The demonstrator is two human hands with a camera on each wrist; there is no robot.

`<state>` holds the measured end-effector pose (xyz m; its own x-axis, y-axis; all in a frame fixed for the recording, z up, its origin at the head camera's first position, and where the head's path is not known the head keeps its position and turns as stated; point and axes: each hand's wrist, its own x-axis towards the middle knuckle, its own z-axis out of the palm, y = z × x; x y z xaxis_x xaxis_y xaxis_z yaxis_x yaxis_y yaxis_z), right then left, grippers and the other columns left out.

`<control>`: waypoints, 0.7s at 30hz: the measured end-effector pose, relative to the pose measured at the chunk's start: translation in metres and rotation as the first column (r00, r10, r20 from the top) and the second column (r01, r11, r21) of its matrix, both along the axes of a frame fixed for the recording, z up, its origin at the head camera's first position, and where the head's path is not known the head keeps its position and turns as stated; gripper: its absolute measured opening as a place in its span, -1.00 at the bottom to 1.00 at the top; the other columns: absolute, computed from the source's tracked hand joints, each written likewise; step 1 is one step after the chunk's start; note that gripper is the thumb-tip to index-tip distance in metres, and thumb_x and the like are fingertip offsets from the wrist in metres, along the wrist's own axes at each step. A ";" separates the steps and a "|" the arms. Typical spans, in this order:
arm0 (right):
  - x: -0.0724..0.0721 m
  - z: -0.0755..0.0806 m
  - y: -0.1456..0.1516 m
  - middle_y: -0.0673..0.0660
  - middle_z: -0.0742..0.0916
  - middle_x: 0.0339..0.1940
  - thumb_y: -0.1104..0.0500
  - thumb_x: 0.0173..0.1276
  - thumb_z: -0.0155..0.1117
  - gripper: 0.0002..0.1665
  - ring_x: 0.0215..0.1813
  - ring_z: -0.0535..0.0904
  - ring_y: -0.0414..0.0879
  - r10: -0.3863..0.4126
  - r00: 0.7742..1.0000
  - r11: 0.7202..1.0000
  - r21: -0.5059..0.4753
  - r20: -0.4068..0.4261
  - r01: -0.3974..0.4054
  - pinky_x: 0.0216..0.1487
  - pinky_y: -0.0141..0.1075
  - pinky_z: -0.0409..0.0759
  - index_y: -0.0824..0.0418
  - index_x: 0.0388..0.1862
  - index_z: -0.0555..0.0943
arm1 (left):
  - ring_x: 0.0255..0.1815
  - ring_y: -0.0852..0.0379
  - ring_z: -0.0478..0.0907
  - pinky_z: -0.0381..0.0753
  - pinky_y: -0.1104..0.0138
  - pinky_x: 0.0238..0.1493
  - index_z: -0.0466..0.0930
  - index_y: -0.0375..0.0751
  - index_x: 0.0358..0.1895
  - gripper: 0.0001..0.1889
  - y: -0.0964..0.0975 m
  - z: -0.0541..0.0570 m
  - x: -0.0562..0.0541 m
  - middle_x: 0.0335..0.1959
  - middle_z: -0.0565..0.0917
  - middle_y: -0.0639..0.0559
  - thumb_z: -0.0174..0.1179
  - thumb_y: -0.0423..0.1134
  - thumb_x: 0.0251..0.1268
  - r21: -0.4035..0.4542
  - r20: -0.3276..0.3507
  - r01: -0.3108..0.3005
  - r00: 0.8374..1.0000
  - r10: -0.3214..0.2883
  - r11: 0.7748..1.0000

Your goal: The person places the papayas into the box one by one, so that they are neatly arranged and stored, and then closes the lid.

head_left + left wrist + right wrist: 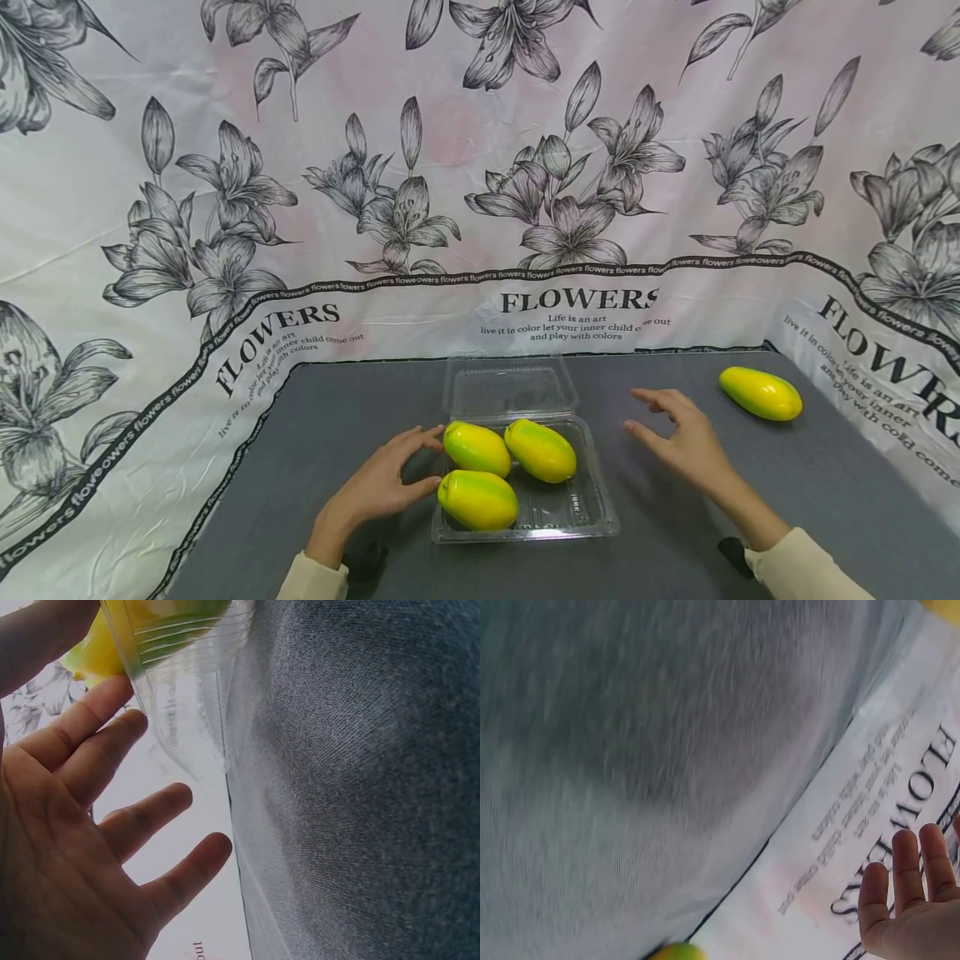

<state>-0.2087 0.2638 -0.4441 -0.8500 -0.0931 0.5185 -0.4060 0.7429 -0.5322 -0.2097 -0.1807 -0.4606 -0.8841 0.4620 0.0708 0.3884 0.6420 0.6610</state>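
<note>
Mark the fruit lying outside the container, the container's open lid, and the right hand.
Lone fruit point(761, 394): head view, middle of its upper side.
Open lid point(512, 389): head view, its clear panel.
Right hand point(684, 437): head view, back of the hand.

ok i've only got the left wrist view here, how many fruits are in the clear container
Observer: Three yellow-green fruits lie in the clear container.
Operator: any fruit outside it
Observer: Yes, a fourth fruit lies by itself on the grey table, off to the right.
Operator: does the right hand hold anything
Observer: No, it is empty, its thumb and fingers apart.
</note>
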 end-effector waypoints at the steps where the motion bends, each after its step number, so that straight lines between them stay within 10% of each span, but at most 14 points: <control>1: 0.000 0.002 0.003 0.20 0.72 0.08 0.19 0.23 0.55 -0.42 0.01 0.57 0.06 -0.006 1.000 1.000 0.001 -0.003 0.006 0.02 0.00 0.54 0.23 0.24 0.64 | 0.66 -0.18 0.09 0.03 -0.47 0.46 0.56 0.08 0.23 -0.55 0.000 0.000 0.000 0.57 0.32 0.25 0.34 0.06 0.34 0.001 0.003 0.000 1.000 0.000 1.000; 21: 0.003 0.008 0.065 0.26 0.71 0.13 0.12 0.32 0.49 -0.45 0.00 0.33 -0.67 -0.120 0.993 0.992 -0.035 -0.019 0.119 -0.08 -0.41 0.36 0.23 0.26 0.63 | 0.67 -0.17 0.09 0.06 -0.44 0.47 0.56 0.12 0.24 -0.55 0.000 0.000 0.001 0.57 0.31 0.26 0.34 0.06 0.34 0.006 0.002 -0.002 1.000 0.002 1.000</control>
